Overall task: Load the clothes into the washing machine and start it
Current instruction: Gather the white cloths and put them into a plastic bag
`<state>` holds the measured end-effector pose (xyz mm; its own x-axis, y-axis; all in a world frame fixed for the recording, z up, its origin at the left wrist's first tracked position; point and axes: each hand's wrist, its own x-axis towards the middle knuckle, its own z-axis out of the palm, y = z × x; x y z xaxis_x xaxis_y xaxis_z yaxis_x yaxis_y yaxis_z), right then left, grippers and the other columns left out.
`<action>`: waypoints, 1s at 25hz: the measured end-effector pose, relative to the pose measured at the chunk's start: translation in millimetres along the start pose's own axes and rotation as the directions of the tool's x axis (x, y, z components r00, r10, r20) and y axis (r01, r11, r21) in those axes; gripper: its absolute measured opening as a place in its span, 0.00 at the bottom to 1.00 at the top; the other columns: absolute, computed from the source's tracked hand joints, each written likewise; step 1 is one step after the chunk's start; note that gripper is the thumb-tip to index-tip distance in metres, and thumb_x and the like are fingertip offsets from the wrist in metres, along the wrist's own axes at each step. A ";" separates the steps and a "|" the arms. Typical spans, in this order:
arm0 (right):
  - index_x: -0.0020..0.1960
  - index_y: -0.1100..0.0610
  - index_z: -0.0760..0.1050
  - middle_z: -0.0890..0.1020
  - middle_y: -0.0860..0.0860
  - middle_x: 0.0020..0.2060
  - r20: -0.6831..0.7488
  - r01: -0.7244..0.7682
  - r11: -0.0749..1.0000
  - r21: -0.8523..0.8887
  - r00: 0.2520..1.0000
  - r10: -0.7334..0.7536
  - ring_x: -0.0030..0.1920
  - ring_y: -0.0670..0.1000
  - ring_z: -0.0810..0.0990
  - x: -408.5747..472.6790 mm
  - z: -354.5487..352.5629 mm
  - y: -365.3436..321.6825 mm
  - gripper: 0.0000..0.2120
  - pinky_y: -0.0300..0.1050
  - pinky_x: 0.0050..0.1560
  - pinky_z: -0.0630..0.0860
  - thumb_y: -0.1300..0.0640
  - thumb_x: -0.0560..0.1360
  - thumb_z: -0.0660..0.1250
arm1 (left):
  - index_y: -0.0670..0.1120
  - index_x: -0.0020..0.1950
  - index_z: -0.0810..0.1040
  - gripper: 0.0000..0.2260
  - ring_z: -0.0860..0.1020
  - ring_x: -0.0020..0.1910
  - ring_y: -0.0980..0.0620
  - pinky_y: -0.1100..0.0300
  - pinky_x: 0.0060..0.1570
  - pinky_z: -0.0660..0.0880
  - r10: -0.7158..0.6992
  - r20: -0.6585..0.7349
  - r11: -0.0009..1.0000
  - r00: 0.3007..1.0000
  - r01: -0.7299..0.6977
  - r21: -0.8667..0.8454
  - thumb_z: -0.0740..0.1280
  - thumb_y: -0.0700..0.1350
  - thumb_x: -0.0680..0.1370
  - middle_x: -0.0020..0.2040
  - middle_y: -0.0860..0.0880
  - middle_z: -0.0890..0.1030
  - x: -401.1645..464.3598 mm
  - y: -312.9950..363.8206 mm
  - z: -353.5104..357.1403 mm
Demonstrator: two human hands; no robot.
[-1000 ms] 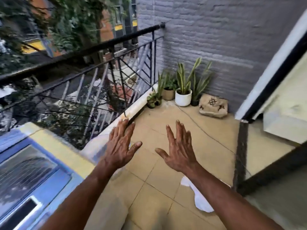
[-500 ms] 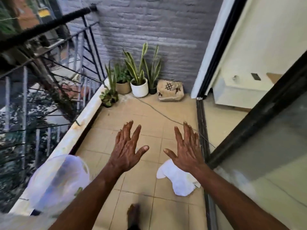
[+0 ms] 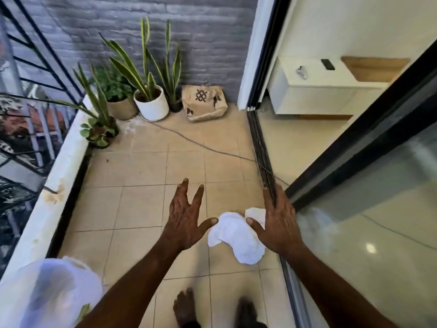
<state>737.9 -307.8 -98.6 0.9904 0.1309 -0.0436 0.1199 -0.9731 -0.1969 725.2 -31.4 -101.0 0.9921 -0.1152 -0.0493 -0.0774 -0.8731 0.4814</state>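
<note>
A crumpled white cloth [image 3: 236, 235] lies on the beige tiled balcony floor beside the sliding door track. My left hand [image 3: 186, 218] hovers above the floor just left of the cloth, fingers spread, holding nothing. My right hand [image 3: 276, 223] is held out above the cloth's right side, fingers apart and empty, partly hiding it. Whether either hand touches the cloth I cannot tell. The washing machine is out of view. My bare feet [image 3: 186, 308] show at the bottom edge.
A translucent white plastic bag [image 3: 45, 292] sits at the lower left. Potted plants [image 3: 149, 95] and a brown paper sack [image 3: 203, 102] stand against the grey brick wall. A cable [image 3: 201, 145] crosses the tiles. The railing runs left; the glass sliding door [image 3: 354, 221] stands right.
The view has swung right and down, away from the washing machine lid toward the floor. Both hands stay spread and now hang over the white cloth.
</note>
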 end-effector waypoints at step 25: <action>0.83 0.52 0.43 0.64 0.61 0.78 0.569 -0.315 0.949 0.005 0.781 0.256 0.71 0.62 0.73 102.6 519.8 185.7 0.43 0.55 0.63 0.74 0.47 0.80 0.67 | 0.61 0.80 0.38 0.50 0.57 0.77 0.37 0.43 0.69 0.70 -0.076 0.429 0.994 0.900 0.101 -0.034 0.73 0.60 0.73 0.80 0.41 0.40 89.6 -130.2 518.4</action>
<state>826.4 -376.4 -648.7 0.7656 -0.0392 -0.6421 -0.1990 -0.9636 -0.1785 773.2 -173.6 -621.7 0.8564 -0.2403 -0.4570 0.0265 -0.8634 0.5038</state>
